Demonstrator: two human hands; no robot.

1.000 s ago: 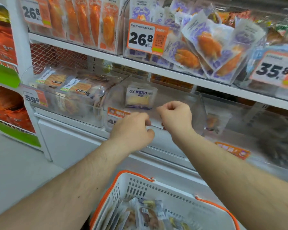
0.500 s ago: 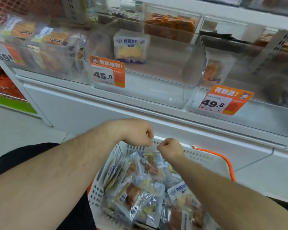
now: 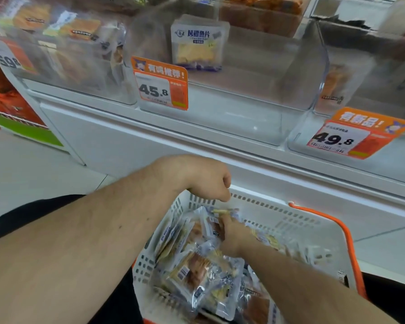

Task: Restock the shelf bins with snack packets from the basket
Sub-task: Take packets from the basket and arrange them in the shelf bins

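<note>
A white basket (image 3: 278, 208) with orange handles sits below the shelf and holds several snack packets (image 3: 192, 274). My right hand (image 3: 233, 232) reaches into it, fingers stretched onto a packet (image 3: 214, 220) near the far wall; no grip shows. My left hand (image 3: 208, 181) hovers over the basket's far left rim, fingers curled, holding nothing. Above, the clear middle bin (image 3: 243, 120) with the 45.8 tag (image 3: 160, 84) holds a single upright fish-slice packet (image 3: 198, 43).
The left bin (image 3: 80, 66) is full of packets. The right bin (image 3: 384, 160) with the 49.8 tag (image 3: 351, 134) holds a packet at its back. A white shelf base (image 3: 126, 141) runs under the bins. Grey floor tiles lie to the left.
Both hands came down from the middle bin's front edge to the basket. My right hand has now gone in among the packets; my left stays above the rim.
</note>
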